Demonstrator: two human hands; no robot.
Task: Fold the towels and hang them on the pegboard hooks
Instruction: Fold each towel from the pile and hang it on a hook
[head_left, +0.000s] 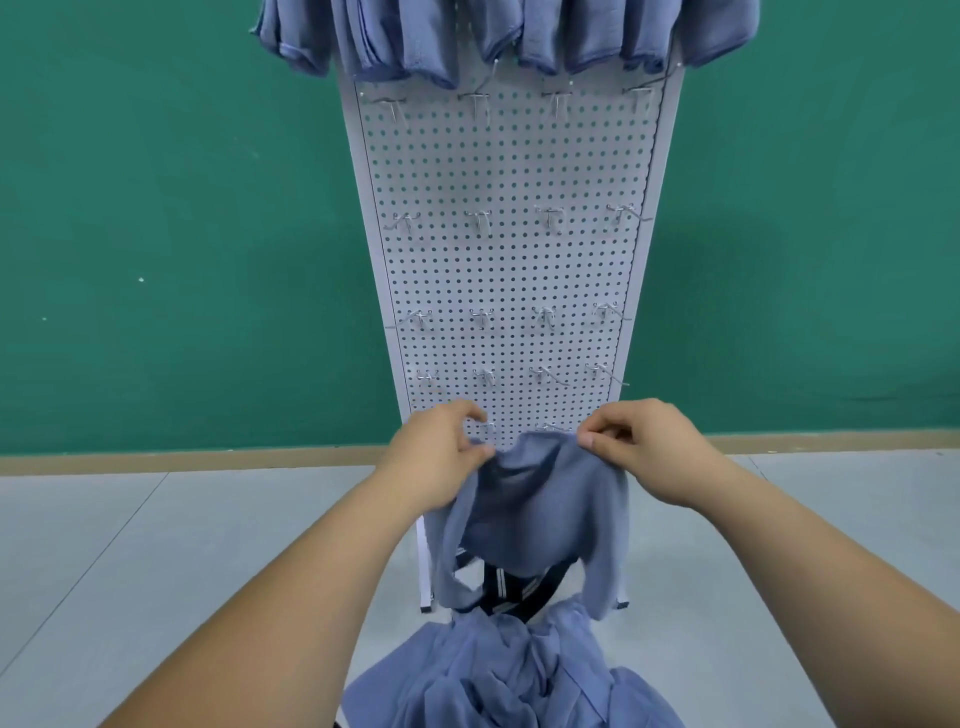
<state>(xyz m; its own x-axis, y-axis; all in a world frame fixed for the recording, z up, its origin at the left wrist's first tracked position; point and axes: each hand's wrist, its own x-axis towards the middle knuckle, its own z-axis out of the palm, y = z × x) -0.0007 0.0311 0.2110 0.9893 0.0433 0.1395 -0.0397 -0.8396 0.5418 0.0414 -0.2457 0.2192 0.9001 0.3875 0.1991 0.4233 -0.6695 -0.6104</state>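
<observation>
A blue towel (535, 509) hangs between my two hands in front of the lower part of the white pegboard (509, 270). My left hand (436, 457) pinches its upper left edge. My right hand (644, 452) pinches the upper right edge. The towel droops in the middle and its lower corners hang loose. Several folded blue towels (493, 36) hang on the top row of hooks. Rows of bare metal hooks (480, 221) stick out of the board below them. A heap of loose blue towels (509, 675) lies at the bottom centre.
The pegboard stands on a grey floor (156, 545) against a green wall (171, 234). A dark frame with white stripes (506, 587) shows behind the held towel, above the heap.
</observation>
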